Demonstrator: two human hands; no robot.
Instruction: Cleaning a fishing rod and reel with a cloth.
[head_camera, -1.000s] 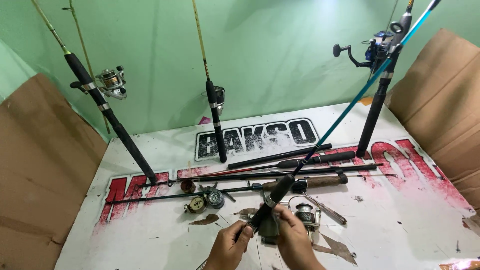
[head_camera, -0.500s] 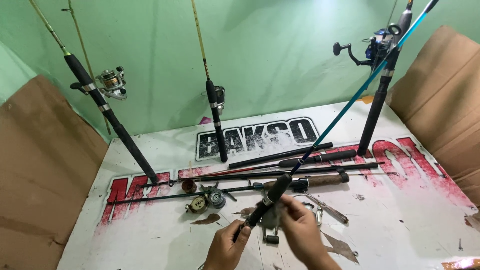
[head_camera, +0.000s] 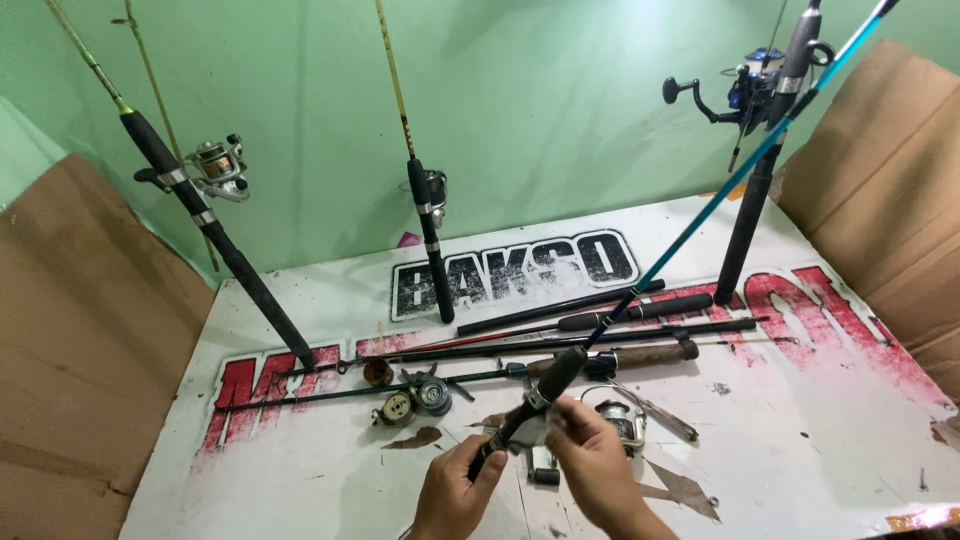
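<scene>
Bright, even light; soft shadows; slight wide-angle bend at edges.

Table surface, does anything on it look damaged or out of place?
Yes. The printed white sheet on the table is stained and torn: brown patches show near the right hand, and its right corner is frayed. Loose reel parts lie scattered beside the rods.

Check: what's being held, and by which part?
Left hand grips the blue fishing rod at its black handle butt; right hand pinches it at the reel seat.
</scene>
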